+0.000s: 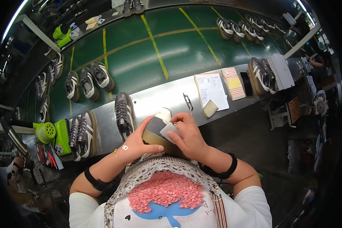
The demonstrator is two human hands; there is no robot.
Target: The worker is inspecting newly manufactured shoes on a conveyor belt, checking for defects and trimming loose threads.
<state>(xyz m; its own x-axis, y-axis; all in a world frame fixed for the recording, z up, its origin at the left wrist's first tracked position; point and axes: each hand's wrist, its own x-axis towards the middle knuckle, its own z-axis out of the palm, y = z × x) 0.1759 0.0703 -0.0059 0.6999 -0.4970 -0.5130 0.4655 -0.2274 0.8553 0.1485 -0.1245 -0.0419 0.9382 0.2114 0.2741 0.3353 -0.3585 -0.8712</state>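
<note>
Shoe [155, 127] in grip partly hidden by L hand [136, 143] & R hand [189, 136]; pair [128, 7] @ surface's [155, 97] far edge cut off; notepad [212, 91] text @ near edge too sm. to read.

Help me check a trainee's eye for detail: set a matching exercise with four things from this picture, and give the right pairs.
Things
1. Left hand
2. Right hand
3. Phone
4. Box

Descriptions
A. White, beside a pair of shoes
B. Pinching a white block
C. Black, beside a patterned notebook
D. Gripping a grey shoe

Pairs: 1-D; 2-B; 3-C; 4-A
</note>
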